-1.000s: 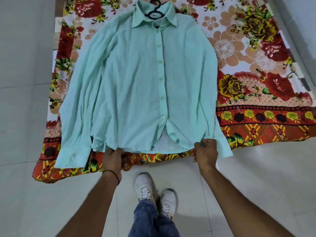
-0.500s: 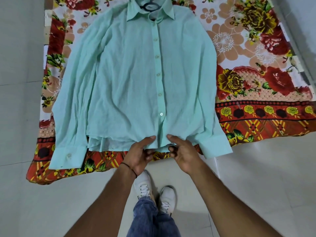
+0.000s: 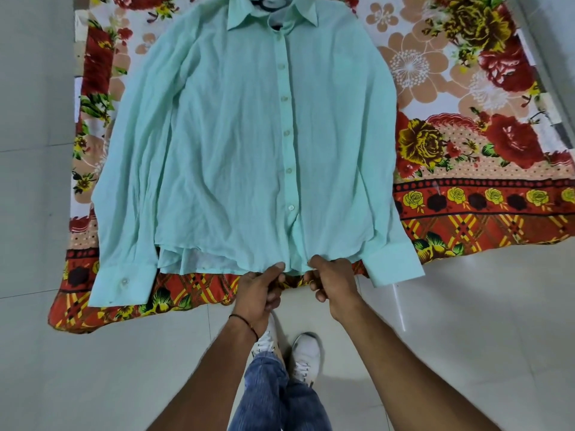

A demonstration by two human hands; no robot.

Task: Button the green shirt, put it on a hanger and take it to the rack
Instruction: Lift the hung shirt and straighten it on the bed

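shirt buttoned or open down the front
Buttoned: shirt placket lies closed along its buttons. Hem, pinched by left hand and right hand, cannot tell.

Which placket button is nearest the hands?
The lowest visible button, closest to the hem; every other button sits higher, toward the collar.

Pale tiled floor, red floral sheet spread flat

light: bright, even | glare: faint sheen on floor | edges: bowed | focus: slightly soft
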